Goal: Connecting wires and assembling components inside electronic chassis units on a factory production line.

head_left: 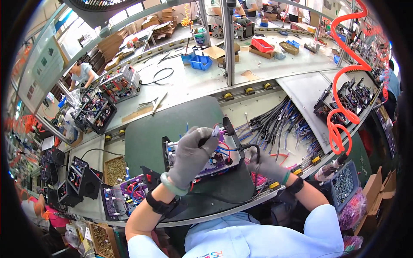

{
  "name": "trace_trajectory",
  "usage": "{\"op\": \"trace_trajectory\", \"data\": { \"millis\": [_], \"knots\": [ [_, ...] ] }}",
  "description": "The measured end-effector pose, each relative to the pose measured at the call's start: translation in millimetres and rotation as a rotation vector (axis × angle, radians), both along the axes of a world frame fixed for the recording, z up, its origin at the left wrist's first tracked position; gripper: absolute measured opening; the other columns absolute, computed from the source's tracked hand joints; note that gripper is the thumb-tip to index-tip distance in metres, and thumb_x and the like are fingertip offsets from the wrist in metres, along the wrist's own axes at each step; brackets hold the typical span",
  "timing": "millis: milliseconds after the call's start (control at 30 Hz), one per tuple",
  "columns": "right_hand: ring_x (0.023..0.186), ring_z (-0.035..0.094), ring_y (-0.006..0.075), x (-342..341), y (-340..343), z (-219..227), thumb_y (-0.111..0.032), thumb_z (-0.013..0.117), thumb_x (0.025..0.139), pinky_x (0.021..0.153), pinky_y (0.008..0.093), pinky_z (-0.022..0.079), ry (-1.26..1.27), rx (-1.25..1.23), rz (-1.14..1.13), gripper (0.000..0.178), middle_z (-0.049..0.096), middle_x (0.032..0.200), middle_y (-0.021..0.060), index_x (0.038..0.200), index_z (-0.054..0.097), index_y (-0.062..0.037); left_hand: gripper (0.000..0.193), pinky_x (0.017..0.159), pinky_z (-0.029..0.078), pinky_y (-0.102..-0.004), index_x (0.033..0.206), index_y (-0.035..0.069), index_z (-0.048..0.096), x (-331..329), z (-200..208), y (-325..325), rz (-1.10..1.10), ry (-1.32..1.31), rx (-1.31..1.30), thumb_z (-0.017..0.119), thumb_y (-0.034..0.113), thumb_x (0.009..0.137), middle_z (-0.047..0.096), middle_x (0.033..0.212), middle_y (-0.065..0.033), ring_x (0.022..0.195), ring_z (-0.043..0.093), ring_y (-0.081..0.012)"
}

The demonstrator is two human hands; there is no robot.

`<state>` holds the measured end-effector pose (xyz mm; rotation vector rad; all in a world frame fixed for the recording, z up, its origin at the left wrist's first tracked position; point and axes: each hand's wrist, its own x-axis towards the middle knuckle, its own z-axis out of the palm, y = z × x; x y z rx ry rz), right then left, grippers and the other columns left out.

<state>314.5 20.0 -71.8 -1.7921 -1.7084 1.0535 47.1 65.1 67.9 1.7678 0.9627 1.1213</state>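
Observation:
An open electronic unit [217, 161] with a purple circuit board, red and blue wires and black end panels sits on a dark green mat [172, 124]. My left hand [191, 155], in a grey glove with a green bangle at the wrist, reaches over the unit and pinches a small white connector with wires near its far edge. My right hand [269, 165], also gloved, rests at the unit's right side, fingers bent around a black cable [254, 148].
A bundle of black cables [275, 122] lies right of the mat. Another purple-board unit [124, 193] and a box of screws [114, 170] sit to the left. A bin of screws [344, 185] and an orange coiled hose [344, 81] are at right. Other people work nearby.

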Motion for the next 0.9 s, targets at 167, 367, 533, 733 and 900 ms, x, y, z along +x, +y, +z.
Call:
{"op": "trace_trajectory", "data": {
  "millis": [167,367,533,733,900],
  "knots": [
    [0.115,0.066,0.0324,10.7,27.4,80.7,-0.025,0.074,0.089,0.095,0.0387,0.053,0.213,0.726,0.137,0.066,0.062,0.13,0.0222,0.144,0.046,-0.0001,0.01,0.064,0.044,-0.0219,0.103,0.002,0.07,23.5,-2.0,11.4,-0.015,-0.056,-0.108,0.067,0.011,0.1,0.061,0.084,0.0051,0.071,0.05,-0.0033],
    [0.097,0.068,0.0385,-53.5,39.2,136.6,-0.013,0.067,0.088,0.084,0.0446,0.056,-0.095,1.065,0.197,0.05,0.065,0.119,0.0214,0.135,0.055,-0.0007,0.011,0.063,0.045,-0.0249,0.098,0.001,0.069,36.1,-10.7,11.5,0.038,-0.043,0.088,0.068,0.012,0.098,0.064,0.077,-0.0024,0.072,0.052,-0.0052],
    [0.085,0.066,0.0321,-44.5,59.2,131.2,-0.015,0.07,0.088,0.071,0.0427,0.05,-0.296,1.084,0.21,0.017,0.066,0.105,0.0114,0.104,0.07,-0.0087,0.004,0.062,0.046,-0.0274,0.09,0.002,0.067,36.8,-16.0,23.9,0.136,0.041,0.306,0.071,0.002,0.091,0.063,0.074,-0.0033,0.067,0.055,-0.0103],
    [0.105,0.064,0.034,-48.9,73.1,103.1,-0.019,0.069,0.088,0.089,0.0442,0.051,-0.264,0.726,0.164,0.022,0.064,0.111,0.0134,0.107,0.068,-0.0089,0.018,0.072,0.054,-0.0491,0.091,0.011,0.074,38.7,-10.2,51.2,0.043,0.985,0.251,0.066,0.027,0.088,0.072,0.087,-0.0145,0.084,0.071,-0.0376],
    [0.099,0.068,0.0406,-54.0,72.5,79.6,-0.026,0.063,0.093,0.09,0.0486,0.052,-0.132,0.357,-0.022,0.044,0.07,0.104,0.0219,0.13,0.058,-0.0037,0.016,0.081,0.057,-0.0442,0.087,0.013,0.076,42.9,1.6,58.3,-0.021,1.297,0.047,0.066,0.026,0.083,0.073,0.088,-0.0138,0.089,0.072,-0.0356]
  ]
}}
